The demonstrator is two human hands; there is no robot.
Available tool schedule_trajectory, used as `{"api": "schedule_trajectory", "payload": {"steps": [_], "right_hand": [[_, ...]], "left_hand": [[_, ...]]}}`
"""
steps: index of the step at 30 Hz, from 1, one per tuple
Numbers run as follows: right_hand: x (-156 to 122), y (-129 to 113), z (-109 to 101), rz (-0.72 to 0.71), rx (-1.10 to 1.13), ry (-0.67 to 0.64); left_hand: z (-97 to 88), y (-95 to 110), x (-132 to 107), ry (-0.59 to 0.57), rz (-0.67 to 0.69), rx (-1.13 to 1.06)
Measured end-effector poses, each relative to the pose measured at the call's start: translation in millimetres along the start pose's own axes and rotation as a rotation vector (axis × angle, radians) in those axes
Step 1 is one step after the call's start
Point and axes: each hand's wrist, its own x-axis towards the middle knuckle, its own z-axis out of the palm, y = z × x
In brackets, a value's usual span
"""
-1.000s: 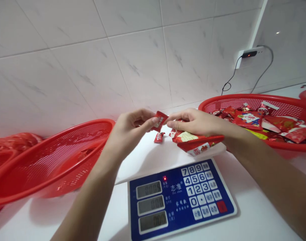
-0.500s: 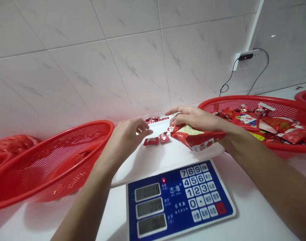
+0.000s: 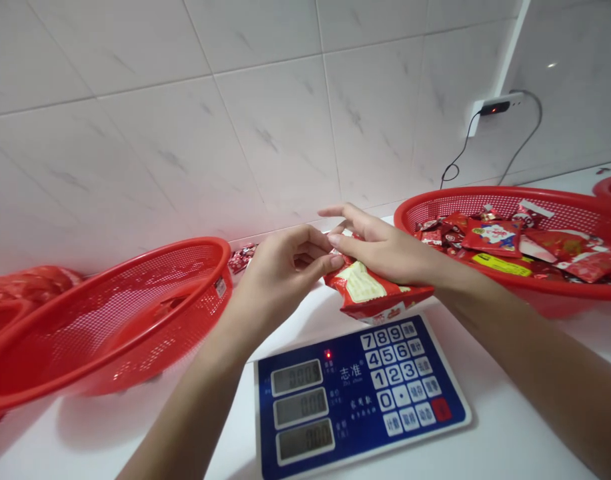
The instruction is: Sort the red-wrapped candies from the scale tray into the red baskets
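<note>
My right hand (image 3: 378, 250) is closed round a red snack bag (image 3: 363, 283) with a pale yellow patch, holding it tilted over the scale's white pan (image 3: 290, 330). My left hand (image 3: 290, 263) has its fingers curled. Its thumb and fingertips meet at the bag's upper left edge, and what they pinch is hidden. Below both hands is the blue keypad panel (image 3: 348, 390) of a digital scale, with faint digits and a lit red dot. The two small red wrapped candies seen earlier on the pan are out of sight now.
On the left stands a red mesh basket (image 3: 205, 257) with a little red packaging low inside. Another red basket (image 3: 410, 212), full of red snack packets, stands at the right. Small wrapped candies (image 3: 241, 259) lie by the wall. A power strip (image 3: 505, 103) with cables hangs on the tiles.
My left hand has moved right and closed at the bag's edge. My right hand has brought the bag slightly left and nearer. The two small candies have gone from view.
</note>
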Motion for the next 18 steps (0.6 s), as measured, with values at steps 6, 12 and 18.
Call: {"api": "schedule_trajectory", "payload": {"steps": [6,12,18], "right_hand": [[2,3,-9,0.062,0.031,-0.084],[6,8,-18,0.06,0.054,-0.173],[5,8,-18,0.04,0.248,-0.282]], "left_hand": [[-5.1,-2,0,0.069,0.058,0.054],[-13.0,-3,-2,0.213,0.202,0.174],[-10.1,-1,-5,0.37,0.445,0.559]]}}
